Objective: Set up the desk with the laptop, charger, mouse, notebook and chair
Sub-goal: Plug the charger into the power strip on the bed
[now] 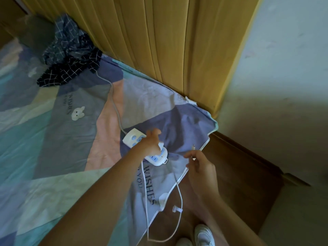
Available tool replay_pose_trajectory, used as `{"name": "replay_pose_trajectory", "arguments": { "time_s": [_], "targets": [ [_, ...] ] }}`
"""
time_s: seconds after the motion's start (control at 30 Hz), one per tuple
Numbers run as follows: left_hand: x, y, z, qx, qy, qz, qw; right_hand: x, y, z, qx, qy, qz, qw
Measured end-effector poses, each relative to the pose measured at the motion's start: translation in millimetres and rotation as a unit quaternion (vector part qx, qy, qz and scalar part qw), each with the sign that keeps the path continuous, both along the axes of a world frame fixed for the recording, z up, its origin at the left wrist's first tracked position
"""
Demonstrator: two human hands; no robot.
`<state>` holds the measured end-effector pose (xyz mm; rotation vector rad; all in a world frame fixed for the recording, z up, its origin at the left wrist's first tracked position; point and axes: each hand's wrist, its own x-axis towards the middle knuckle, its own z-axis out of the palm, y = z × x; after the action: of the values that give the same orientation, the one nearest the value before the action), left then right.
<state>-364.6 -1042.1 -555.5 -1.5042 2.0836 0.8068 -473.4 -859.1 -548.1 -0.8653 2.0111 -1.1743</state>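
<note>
the charger (161,146) sits in the power strip (142,146) on the bed (53,139), centre of the frame. the left hand (150,141) has its fingers curled round it; the right hand (198,162) pinches the white cable (180,192) near its plug end. best to pull straight out, steadying the strip. the sheet reads "wishes" and "you".

Two hands in shot: left hand (150,141), right hand (200,164). One power strip (132,138) on one bed (53,139). One white charger cable (180,197) looping down. One checked cloth (71,55) heaped up top. Two white shoes (204,235) at the bottom. One bunny print (78,113) on the sheet.
</note>
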Motion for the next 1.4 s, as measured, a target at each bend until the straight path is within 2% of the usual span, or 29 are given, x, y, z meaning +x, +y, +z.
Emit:
{"name": "replay_pose_trajectory", "arguments": {
  "time_s": [0.17,0.23,0.4,0.5,0.63,0.83,0.97,1.07,1.17,1.23,1.3,1.4],
  "targets": [
    [4,-7,10,-0.083,0.012,0.018,0.996,9,-4,0,-0.010,-0.016,-0.013,1.000],
    [2,-3,7,-0.103,0.008,-0.022,0.994,11,-6,-1,-0.010,-0.017,-0.012,1.000],
    [-16,-3,1,-0.121,-0.067,-0.157,0.978,9,-14,-2,-0.011,-0.019,-0.001,1.000],
    [-23,-3,-2,-0.118,-0.089,-0.182,0.972,9,-20,-4,-0.015,-0.019,0.005,1.000],
    [-20,7,-7,-0.158,-0.075,-0.163,0.971,12,-26,-9,-0.014,-0.008,0.004,1.000],
    [0,19,-19,-0.200,-0.008,-0.081,0.976,18,-26,-10,-0.020,0.004,0.009,1.000],
    [-1,23,-22,-0.216,0.002,-0.076,0.973,23,-25,-13,-0.019,-0.004,0.012,1.000],
    [-3,18,-18,-0.202,0.000,-0.078,0.976,27,-23,-15,-0.013,-0.009,0.016,1.000],
    [6,11,-11,-0.120,-0.004,-0.090,0.989,30,-18,-16,-0.014,-0.017,0.015,1.000],
    [22,7,-5,-0.046,0.045,-0.028,0.998,30,-15,-19,-0.019,-0.016,0.014,1.000],
    [39,5,2,-0.010,0.118,0.073,0.990,31,-13,-21,-0.023,-0.010,0.016,1.000],
    [58,7,11,-0.019,0.140,0.087,0.986,33,-10,-21,-0.022,-0.018,0.016,0.999]
  ]
}}
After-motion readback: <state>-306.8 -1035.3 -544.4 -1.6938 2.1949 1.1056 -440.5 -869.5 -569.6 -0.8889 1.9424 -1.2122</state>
